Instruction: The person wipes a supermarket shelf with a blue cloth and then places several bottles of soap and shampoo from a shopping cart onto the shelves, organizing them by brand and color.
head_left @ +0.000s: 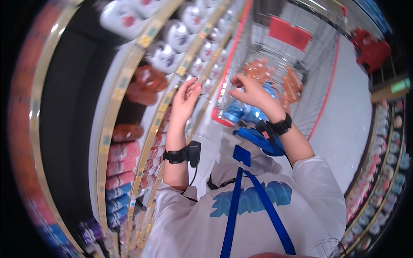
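My left hand is raised beside the shelf edges, its fingers loosely curled and nothing seen in it. Over the near corner of a wire shopping cart with red rims is my right hand, thumb and fingers apart, holding nothing. In the cart lie blue packages and orange packages. Orange-brown packages stand on the shelf left of my left hand, with white containers on the shelf above them in view.
Pink packs and blue packs line the left shelf. Pale shelf rails run along its edges. At the far right stands another stocked shelf; a red object is at the upper right. A blue lanyard hangs over my shirt.
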Tool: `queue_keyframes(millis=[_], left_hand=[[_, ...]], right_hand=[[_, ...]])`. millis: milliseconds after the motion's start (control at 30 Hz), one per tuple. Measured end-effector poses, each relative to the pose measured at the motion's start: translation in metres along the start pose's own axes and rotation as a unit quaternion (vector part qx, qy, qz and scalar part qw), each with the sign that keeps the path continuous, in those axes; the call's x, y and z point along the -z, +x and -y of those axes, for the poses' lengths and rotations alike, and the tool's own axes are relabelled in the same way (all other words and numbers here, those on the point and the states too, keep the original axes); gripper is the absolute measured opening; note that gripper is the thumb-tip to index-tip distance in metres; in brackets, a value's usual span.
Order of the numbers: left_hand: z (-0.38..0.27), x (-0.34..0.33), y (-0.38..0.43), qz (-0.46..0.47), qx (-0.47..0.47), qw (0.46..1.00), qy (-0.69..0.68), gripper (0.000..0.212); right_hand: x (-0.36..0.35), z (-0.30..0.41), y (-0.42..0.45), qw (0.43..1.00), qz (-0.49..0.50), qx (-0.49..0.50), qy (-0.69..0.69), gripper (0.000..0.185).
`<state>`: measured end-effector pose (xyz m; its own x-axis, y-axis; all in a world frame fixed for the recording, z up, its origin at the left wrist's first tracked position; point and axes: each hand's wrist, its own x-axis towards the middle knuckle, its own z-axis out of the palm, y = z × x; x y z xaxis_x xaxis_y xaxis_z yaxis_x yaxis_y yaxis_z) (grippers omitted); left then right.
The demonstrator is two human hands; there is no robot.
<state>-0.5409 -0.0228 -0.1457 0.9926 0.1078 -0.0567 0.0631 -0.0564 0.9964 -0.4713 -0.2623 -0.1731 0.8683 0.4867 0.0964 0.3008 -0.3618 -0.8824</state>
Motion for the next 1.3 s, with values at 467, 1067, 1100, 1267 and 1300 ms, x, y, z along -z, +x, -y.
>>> queue_keyframes(millis=[467, 1067, 1100, 1267, 1300], left_hand=[[-0.097, 0.317, -0.516, -0.488, -0.163, 0.856, 0.047, 0.031], [-0.058, 0.529, -0.817, -0.746, -0.141, 0.645, 0.082, 0.039], [-0.059, 0.545, -0.824, -0.759, -0.138, 0.63, 0.092, 0.042], [-0.051, 0.631, -0.861, -0.759, -0.123, 0.633, 0.095, 0.065], [-0.047, 0.645, -0.865, -0.758, -0.122, 0.634, 0.094, 0.065]], right_hand=[[-0.399, 0.384, -0.131, 0.883, 0.265, 0.368, 0.121, 0.03], [-0.727, 0.581, -0.223, 0.796, 0.4, 0.384, 0.244, 0.043], [-0.741, 0.595, -0.221, 0.797, 0.393, 0.389, 0.243, 0.046], [-0.803, 0.65, -0.208, 0.797, 0.388, 0.412, 0.21, 0.076], [-0.811, 0.657, -0.209, 0.799, 0.388, 0.41, 0.209, 0.076]])
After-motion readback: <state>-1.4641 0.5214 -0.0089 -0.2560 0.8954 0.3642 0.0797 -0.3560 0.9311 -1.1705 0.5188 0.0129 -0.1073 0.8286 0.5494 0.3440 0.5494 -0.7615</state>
